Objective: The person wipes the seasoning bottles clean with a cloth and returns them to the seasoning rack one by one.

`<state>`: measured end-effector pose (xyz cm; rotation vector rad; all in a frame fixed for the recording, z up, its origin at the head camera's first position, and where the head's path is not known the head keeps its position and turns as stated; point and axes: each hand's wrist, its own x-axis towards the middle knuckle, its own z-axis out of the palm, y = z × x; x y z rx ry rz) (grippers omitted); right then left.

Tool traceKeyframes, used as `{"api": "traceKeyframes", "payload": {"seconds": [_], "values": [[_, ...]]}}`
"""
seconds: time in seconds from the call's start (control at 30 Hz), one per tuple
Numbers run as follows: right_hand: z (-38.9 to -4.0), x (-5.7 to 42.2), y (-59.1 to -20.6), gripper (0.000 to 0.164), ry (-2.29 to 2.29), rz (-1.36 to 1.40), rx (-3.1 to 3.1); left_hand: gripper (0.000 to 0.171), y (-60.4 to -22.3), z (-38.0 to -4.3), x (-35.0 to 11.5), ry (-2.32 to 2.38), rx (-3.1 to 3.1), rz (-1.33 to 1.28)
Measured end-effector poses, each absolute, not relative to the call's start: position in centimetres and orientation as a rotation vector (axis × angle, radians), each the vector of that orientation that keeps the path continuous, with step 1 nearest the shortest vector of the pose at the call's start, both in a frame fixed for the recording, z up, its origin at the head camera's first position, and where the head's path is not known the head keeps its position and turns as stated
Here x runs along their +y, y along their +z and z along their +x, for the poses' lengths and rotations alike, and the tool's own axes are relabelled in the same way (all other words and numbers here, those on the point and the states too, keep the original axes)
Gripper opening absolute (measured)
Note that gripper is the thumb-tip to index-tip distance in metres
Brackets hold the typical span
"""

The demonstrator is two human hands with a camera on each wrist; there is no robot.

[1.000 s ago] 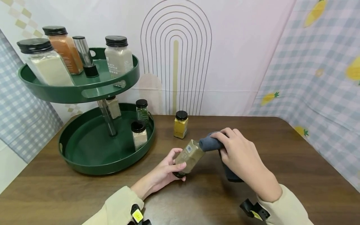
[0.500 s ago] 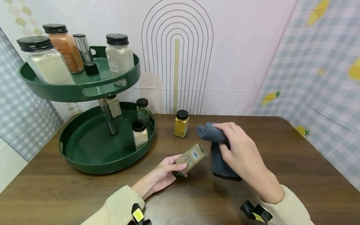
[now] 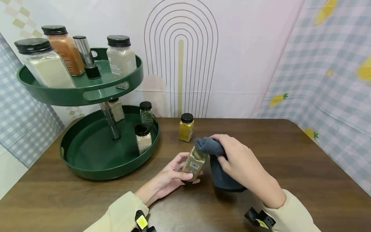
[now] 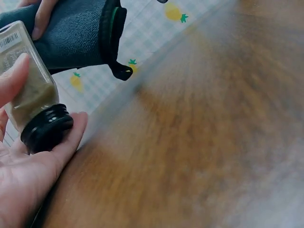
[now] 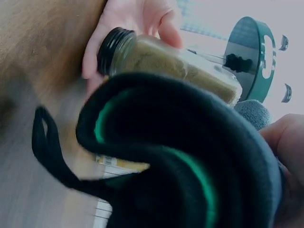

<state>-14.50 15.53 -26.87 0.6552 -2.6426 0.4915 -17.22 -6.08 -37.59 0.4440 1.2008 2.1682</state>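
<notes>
My left hand (image 3: 171, 177) grips a square spice jar (image 3: 195, 163) of greenish-brown powder, tilted with its black lid (image 4: 46, 127) down by the palm and its glass base up. A barcode label shows on the jar's side. Bunched in my right hand (image 3: 239, 161) is a blue-grey cloth (image 3: 210, 146), its folded top right at the jar's upturned base and the rest hanging below. In the right wrist view the dark-edged cloth (image 5: 190, 123), with a hanging loop, covers part of the jar (image 5: 166, 59). The right fingertips are partly hidden behind the cloth.
A jar of yellow powder (image 3: 186, 128) stands on the wooden table (image 3: 290, 154) behind the hands. To the left, a green two-tier rack (image 3: 95, 175) holds large jars and a steel cylinder (image 3: 87, 56) above, small jars (image 3: 143, 141) below. Printed cloth hangs behind.
The cloth first leaves the jar's base, then comes back to it, moving left and down. My left hand swings the jar from leaning right to more upright.
</notes>
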Motion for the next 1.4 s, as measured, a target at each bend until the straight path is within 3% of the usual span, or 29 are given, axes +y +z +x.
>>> {"api": "traceKeyframes", "payload": {"seconds": [0.13,0.4,1.1,1.4], "values": [[-14.2,15.4,-26.7,0.043,0.539,0.637,-2.533,0.060,-37.5,-17.2,-5.8,2.158,1.210,0.467],[-13.8,14.6,-27.1,0.044,0.373,1.000,-2.309,0.071,-37.3,-17.2,-5.6,2.132,1.255,0.448],[-13.4,16.5,-25.2,0.042,0.164,0.686,-2.452,0.053,-37.5,-17.2,-5.8,2.154,1.221,0.392],[-13.3,15.6,-25.8,0.044,0.382,0.738,-2.370,0.063,-37.3,-17.3,-5.8,2.143,1.254,0.347]]}}
